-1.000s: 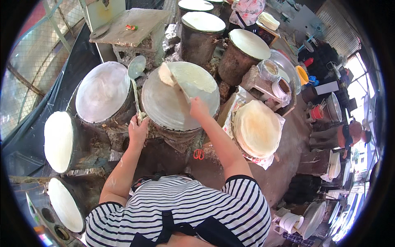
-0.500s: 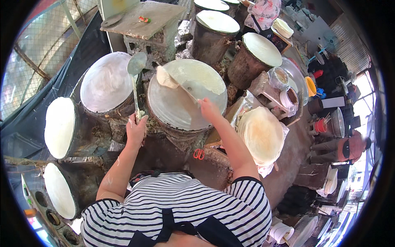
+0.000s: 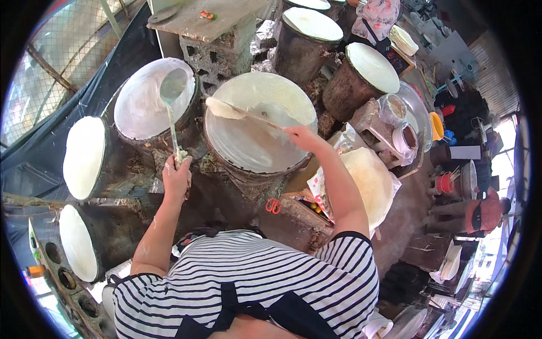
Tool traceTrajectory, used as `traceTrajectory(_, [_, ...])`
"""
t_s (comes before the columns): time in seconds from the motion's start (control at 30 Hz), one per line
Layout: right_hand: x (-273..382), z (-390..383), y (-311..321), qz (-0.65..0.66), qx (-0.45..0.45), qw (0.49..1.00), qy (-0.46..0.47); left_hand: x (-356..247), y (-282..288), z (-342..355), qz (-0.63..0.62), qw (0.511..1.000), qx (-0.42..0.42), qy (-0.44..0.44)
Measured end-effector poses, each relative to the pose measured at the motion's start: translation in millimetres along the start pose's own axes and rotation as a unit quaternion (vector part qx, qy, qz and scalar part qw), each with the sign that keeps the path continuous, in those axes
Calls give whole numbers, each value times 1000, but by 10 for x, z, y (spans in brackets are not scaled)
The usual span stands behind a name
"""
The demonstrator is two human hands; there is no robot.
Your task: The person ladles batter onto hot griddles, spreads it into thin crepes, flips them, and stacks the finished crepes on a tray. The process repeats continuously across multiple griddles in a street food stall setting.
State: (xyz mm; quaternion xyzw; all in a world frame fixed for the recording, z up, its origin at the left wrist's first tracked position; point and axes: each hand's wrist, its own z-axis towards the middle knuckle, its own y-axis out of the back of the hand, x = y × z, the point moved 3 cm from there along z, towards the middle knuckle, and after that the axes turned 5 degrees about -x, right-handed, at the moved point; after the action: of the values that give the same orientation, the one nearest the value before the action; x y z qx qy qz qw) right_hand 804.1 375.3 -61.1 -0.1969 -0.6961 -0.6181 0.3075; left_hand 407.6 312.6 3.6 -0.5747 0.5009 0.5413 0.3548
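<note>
My left hand (image 3: pixel 178 176) is closed round the handle of a long metal ladle (image 3: pixel 173 86), caked with pale batter near my fingers. The ladle's bowl is above the left round griddle (image 3: pixel 135 116), which has a thin whitish smear. My right hand (image 3: pixel 302 139) grips a long-handled spatula with a pale rounded blade (image 3: pixel 224 109). That blade is over the left part of the middle griddle (image 3: pixel 248 155). Pale batter coats the far and right parts of this griddle, while its near part shows grey metal.
A stack of thin flatbreads (image 3: pixel 367 181) lies by my right forearm. Red-handled scissors (image 3: pixel 273 206) are near my body. Pale-topped drum stoves (image 3: pixel 84 158) stand left, with others (image 3: pixel 372 68) at far right. A concrete block stand (image 3: pixel 214 45) is behind. Two other people are farther off.
The ladle's bowl has moved left from between the griddles to above the left one. The spatula now lies flatter, its blade nearer the middle griddle's left rim. The whole view has shifted slightly.
</note>
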Motion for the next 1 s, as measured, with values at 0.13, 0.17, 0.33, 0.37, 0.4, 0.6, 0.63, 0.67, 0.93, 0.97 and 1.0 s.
traceTrajectory(0.13, [-62,-156,179,97,55,992,-67,53,89,-109,16,1000,-23,9])
traceTrajectory(0.17, [-105,-111,204,98,53,990,-87,54,89,-143,17,999,-26,10])
traceTrajectory(0.33, [-84,316,98,40,55,997,-34,-13,128,-285,33,999,-40,12])
traceTrajectory(0.37, [5,268,166,40,77,996,-36,-10,154,-293,29,999,-40,15])
traceTrajectory(0.4, [56,212,201,40,97,994,-39,0,189,-273,29,999,-37,13])
traceTrajectory(0.6, [177,-668,113,19,13,994,-104,131,252,-64,18,999,29,31])
traceTrajectory(0.63, [230,-878,-10,39,-43,991,-122,153,272,-12,10,998,46,30])
traceTrajectory(0.67, [260,-1097,-208,59,-98,984,-138,181,311,31,5,998,61,29])
traceTrajectory(0.93, [2205,-314,-2305,577,-195,746,-270,190,864,341,21,989,145,20])
traceTrajectory(0.97, [2328,-108,-2479,560,-227,752,-263,185,927,383,26,988,151,19])
traceTrajectory(1.0, [2402,-51,-2620,599,-243,713,-272,211,1016,435,19,987,159,17])
